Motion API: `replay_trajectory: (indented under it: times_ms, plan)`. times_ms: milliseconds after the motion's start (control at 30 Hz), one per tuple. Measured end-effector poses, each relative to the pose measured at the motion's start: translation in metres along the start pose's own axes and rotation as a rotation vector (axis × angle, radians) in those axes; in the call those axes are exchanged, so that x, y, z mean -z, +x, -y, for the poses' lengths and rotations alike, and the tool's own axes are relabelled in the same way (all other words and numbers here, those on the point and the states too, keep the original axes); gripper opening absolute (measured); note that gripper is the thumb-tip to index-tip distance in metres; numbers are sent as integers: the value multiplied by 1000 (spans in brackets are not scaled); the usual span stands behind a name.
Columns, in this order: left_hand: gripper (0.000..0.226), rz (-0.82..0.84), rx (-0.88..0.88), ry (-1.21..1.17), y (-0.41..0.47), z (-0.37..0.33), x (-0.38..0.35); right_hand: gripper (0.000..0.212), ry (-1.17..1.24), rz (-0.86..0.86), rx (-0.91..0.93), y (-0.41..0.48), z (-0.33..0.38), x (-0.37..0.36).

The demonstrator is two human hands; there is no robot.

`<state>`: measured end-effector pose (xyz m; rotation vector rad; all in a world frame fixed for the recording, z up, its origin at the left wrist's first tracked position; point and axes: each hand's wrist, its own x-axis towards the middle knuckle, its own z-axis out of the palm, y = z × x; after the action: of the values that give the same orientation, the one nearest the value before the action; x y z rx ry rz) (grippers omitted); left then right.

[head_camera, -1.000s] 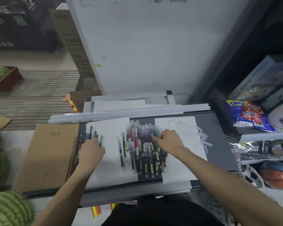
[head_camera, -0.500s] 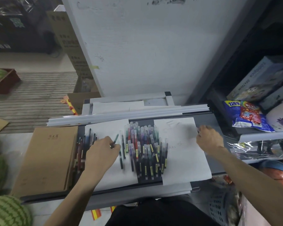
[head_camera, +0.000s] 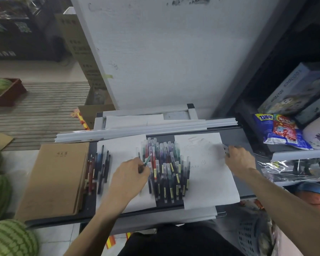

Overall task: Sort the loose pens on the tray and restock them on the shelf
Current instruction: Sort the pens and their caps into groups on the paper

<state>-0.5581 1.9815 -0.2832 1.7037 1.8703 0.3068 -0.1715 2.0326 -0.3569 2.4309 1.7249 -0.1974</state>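
Pen pile (head_camera: 164,169): mid tray (head_camera: 247,143), on the dark strip btwn two white sheets; not shifted vs 1 s ago.
Teal pen (head_camera: 146,160): pinched in left hand (head_camera: 128,174) at pile's left edge; that hand was over the sorted row (head_camera: 100,167), far left, 1 s ago.
Right hand (head_camera: 239,160): taken off the pile, now at right sheet's (head_camera: 207,174) far-right edge; fingers curled, grip can't be told.
Meaning: sorting judged approx. mid-way; most pens unsorted, shelf (head_camera: 294,154) not yet restocked.
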Motion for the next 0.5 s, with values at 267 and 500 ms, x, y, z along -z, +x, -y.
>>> replay_trajectory:
  times_ms: [267,500]
  plan:
    - [31,59,-77,-248,-16,-15,11,12,705,-84,6,-33,40,38]
    - [33,87,-223,-430,-36,-43,29,13,1611,290,64,-105,100,105]
